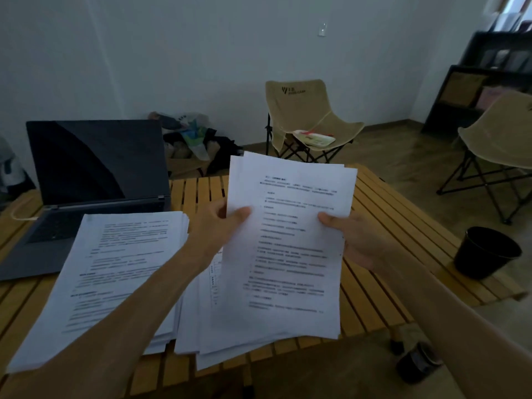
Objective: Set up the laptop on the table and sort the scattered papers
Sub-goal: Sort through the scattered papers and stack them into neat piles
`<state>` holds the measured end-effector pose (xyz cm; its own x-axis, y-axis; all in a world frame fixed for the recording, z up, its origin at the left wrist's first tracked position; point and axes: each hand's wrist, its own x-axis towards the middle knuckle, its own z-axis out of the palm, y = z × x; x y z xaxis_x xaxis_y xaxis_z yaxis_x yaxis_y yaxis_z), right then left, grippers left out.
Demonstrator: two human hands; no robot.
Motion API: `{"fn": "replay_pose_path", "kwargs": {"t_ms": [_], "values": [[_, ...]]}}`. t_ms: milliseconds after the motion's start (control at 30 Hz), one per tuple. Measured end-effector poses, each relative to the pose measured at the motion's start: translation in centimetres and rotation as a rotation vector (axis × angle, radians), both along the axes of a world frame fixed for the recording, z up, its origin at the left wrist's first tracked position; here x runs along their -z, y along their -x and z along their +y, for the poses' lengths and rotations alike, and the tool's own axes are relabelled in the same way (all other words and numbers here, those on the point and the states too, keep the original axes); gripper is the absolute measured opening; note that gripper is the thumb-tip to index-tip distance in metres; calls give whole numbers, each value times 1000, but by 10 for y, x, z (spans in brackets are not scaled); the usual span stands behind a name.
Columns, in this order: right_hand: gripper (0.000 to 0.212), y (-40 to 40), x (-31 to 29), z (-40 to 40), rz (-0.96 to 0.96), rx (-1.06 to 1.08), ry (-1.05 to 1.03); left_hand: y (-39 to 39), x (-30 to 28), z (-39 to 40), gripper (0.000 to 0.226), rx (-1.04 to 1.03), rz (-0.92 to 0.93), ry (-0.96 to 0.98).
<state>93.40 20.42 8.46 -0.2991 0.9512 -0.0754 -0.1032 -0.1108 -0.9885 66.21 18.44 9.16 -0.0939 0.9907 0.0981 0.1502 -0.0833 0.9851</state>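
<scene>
While two hands grip papers (288, 240); one laptop (86, 180) open.

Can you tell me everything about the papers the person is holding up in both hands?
The held sheaf of white printed papers is several thin sheets, fanned unevenly so their top edges show one behind another. The front page carries lines of small dark text, too blurred to read. The sheaf stands nearly upright, tilted a little, above the wooden slatted table. The left hand pinches its left edge and the right hand pinches its right edge. Its bottom edge meets the loose papers lying below.
</scene>
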Motion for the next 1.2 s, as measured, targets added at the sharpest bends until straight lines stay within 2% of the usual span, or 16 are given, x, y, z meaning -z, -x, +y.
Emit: {"fn": "replay_pose_path", "kwargs": {"t_ms": [33,133,200,433,533,667,833,1000,1100,1200], "values": [[32,0,1,1,-48,39,-29,2,4,4,10,-54,46,-32],[27,4,5,2,-126,177,-123,5,9,6,42,-74,67,-100],[22,4,6,3,-182,254,-150,6,11,5,50,-56,95,-143],[17,6,10,4,-266,279,-203,12,16,12,39,-140,155,-139],[13,-6,11,9,-271,410,-217,22,21,16,39,-314,188,-138],[15,-37,12,20,-156,583,-127,41,27,18,36,-466,223,-123],[23,-54,23,27,-118,531,-21,48,31,21,35,-483,172,-94],[22,-22,25,23,-159,295,8,36,33,21,34,-407,108,-14],[24,9,34,21,-160,116,43,32,43,20,37,-358,196,49],[24,27,50,27,-143,83,121,29,56,19,32,-332,225,145]]}}
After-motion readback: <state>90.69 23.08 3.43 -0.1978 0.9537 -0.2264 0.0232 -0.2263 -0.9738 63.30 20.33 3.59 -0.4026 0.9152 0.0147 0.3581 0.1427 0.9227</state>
